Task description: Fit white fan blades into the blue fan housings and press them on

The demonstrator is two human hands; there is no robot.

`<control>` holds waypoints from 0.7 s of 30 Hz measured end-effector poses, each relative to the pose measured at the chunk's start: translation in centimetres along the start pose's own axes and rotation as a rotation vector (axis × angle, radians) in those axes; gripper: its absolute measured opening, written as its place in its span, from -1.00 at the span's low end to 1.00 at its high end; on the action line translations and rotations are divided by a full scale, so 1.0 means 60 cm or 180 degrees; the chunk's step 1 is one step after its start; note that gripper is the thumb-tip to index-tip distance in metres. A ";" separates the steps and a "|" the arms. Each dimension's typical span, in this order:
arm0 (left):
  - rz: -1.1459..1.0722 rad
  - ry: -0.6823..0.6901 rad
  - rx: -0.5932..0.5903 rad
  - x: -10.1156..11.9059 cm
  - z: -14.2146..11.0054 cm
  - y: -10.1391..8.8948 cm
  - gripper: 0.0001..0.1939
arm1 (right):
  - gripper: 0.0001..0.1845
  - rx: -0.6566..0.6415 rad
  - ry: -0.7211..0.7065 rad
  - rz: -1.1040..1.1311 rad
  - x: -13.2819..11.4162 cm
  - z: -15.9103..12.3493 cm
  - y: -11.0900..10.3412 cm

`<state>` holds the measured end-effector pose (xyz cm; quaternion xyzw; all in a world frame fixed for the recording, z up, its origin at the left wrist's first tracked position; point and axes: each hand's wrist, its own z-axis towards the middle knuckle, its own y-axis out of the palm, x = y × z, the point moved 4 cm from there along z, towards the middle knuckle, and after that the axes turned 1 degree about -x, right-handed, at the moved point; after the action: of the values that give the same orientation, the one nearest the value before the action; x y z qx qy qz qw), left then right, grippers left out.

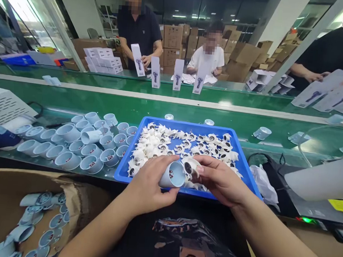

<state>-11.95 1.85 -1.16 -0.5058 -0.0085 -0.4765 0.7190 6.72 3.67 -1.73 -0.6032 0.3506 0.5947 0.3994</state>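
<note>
My left hand (152, 184) is closed around a light blue plastic cup (172, 175), its mouth tilted towards me. Small reddish and metallic parts show inside the cup. In my right hand (218, 176) I pinch a white fan impeller (190, 167) with a dark round hub, just right of the cup's rim. Whether the impeller touches the rim I cannot tell. Beneath both hands lies a blue tray (235, 139), spread with many white impellers (159, 139) like the one I hold.
Many light blue cups (68, 160) stand on the left of the bench. A cardboard box (75, 204) at lower left holds more. Two cups (262, 133) sit beyond the tray on the green conveyor (126, 100). Co-workers (140, 28) handle white boxes (156, 72) across it.
</note>
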 end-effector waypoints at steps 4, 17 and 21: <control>0.0101 0.0164 0.0196 0.010 0.003 0.018 -0.45 | -0.80 0.0154 -0.0727 -0.0995 -0.038 -0.017 0.003; 0.0163 0.0101 0.0290 -0.002 -0.001 0.012 -0.51 | -0.82 -0.0654 -0.1071 -0.1594 -0.049 -0.050 -0.005; 0.0437 -0.0888 0.0307 -0.095 0.041 -0.072 -0.44 | -0.68 -0.1119 -0.0713 -0.0621 -0.026 -0.133 -0.065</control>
<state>-16.89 7.36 0.30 -0.5314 -0.0966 -0.3504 0.7652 13.62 -1.89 -0.12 -0.6248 0.1352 0.6684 0.3802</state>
